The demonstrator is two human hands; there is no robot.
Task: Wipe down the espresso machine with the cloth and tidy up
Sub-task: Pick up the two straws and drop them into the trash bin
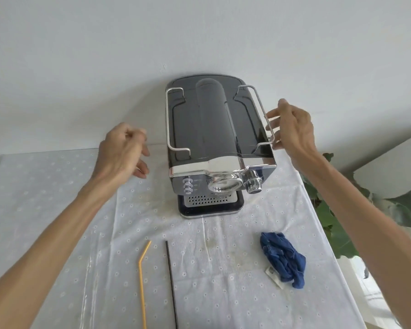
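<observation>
A black and chrome espresso machine [214,143] stands against the wall at the back of the table, with its drip tray facing me. A crumpled blue cloth [282,258] with a white tag lies on the tablecloth to the front right of the machine. My left hand [121,153] hovers left of the machine, fingers loosely curled, holding nothing. My right hand [292,127] is at the machine's right side with its fingers spread, the fingertips at the chrome wire rail on top. Whether the fingers touch the rail is unclear.
A bent yellow straw [141,281] and a thin black straw [171,286] lie side by side on the white dotted tablecloth [57,210] near the front. A leafy green plant [337,224] stands past the table's right edge. A white wall rises behind the machine.
</observation>
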